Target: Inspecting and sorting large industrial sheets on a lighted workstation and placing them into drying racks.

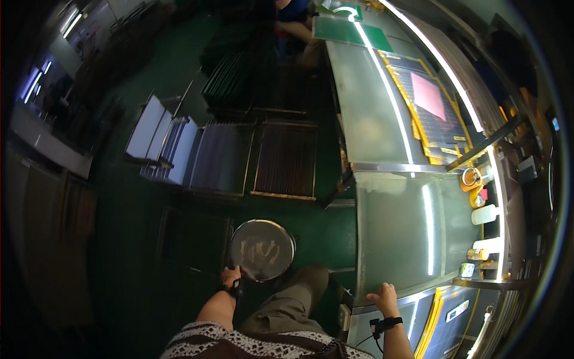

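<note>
Okay, the round metal-rimmed stool (270,232) is on the green floor (323,239), left of the glassy surface (394,239). My left hand (231,276) is at its near-left rim — from this angle I can't tell if the fingers are clamped on it. My right hand (386,297) is by the near edge of the surface — fingers released, loosely curled, thumb out. Bottles (484,214) line the surface's right side; pink sheet (428,96) on a yellow-edged dark panel (443,134) farther up.
</note>
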A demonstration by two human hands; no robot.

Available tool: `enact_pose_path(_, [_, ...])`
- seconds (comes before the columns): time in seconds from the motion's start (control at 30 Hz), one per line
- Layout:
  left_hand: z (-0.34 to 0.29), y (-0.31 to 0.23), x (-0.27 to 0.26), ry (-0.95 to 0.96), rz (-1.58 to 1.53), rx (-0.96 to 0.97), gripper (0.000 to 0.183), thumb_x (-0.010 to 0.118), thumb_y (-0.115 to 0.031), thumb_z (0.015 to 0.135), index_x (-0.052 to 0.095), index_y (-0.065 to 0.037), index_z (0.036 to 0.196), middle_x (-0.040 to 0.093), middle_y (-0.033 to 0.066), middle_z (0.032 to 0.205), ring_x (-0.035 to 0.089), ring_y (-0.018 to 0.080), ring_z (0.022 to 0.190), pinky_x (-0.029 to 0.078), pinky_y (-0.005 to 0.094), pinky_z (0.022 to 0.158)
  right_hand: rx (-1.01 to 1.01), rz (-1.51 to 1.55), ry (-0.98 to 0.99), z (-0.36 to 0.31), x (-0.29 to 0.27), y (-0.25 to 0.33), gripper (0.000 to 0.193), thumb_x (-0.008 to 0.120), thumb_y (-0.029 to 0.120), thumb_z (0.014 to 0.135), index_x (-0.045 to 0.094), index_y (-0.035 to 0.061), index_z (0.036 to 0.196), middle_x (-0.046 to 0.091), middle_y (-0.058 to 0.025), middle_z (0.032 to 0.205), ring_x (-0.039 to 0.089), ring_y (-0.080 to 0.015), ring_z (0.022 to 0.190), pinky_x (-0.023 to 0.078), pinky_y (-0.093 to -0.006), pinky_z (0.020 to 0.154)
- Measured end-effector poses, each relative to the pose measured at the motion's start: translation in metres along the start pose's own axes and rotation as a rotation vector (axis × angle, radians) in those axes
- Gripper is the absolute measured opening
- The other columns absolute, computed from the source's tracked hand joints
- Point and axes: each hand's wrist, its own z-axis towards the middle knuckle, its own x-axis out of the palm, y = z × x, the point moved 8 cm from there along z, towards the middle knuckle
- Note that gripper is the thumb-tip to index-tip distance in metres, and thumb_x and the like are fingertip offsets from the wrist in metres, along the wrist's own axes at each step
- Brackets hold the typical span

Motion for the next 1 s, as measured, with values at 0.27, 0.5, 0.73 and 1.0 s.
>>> enact_pose_path(0.27, [0.057,-0.039,-0.011,-0.058,-0.204,0.184,0.086,0.057,-0.055,0.075,0.031,0.002,0.133,0.038,0.0263,0.132,0.039,0.0363,0.122,0.035,0.0388,0.101,-0.206,0.46,0.024,-0.026,0.038,0.16,0.03,0.07,0.014,0.072,0.057,0.0014,0.096,0.058,-0.0133,0.089,0.058,-0.0283,0.077,0.047,-0.0381,0.07])
enact_pose_path(0.5, [0.132,-0.069,-0.012,0.104,-0.381,0.343,0.077,0.048,-0.06,0.081,0.043,0.002,0.126,0.049,0.0227,0.123,0.046,0.0312,0.116,0.039,0.0362,0.094,0.168,0.822,0.04,0.044,0.276,0.191,0.062,0.06,0.04,0.081,0.043,-0.0031,0.122,0.048,-0.0248,0.121,0.046,-0.0355,0.113,0.036,-0.0411,0.094])
enact_pose_path(0.73, [0.119,-0.099,0.016,0.259,-0.46,0.307,0.071,0.039,-0.059,0.087,0.054,0.005,0.113,0.058,0.0185,0.112,0.053,0.0289,0.104,0.04,0.0326,0.087,0.755,1.82,0.017,0.103,0.325,0.194,0.063,0.057,0.047,0.083,0.047,-0.0044,0.118,0.056,-0.0133,0.111,0.056,-0.0263,0.096,0.045,-0.0365,0.082])
enact_pose_path(1.0, [0.02,-0.19,0.106,0.739,-0.954,0.364,0.051,0.041,-0.044,0.092,0.048,-0.003,0.122,0.049,0.0104,0.125,0.046,0.0196,0.113,0.038,0.0343,0.094,0.586,1.969,-0.169,0.13,0.267,0.087,0.045,0.047,0.043,0.089,0.06,0.0013,0.096,0.062,-0.0076,0.094,0.058,-0.018,0.086,0.047,-0.0309,0.076])
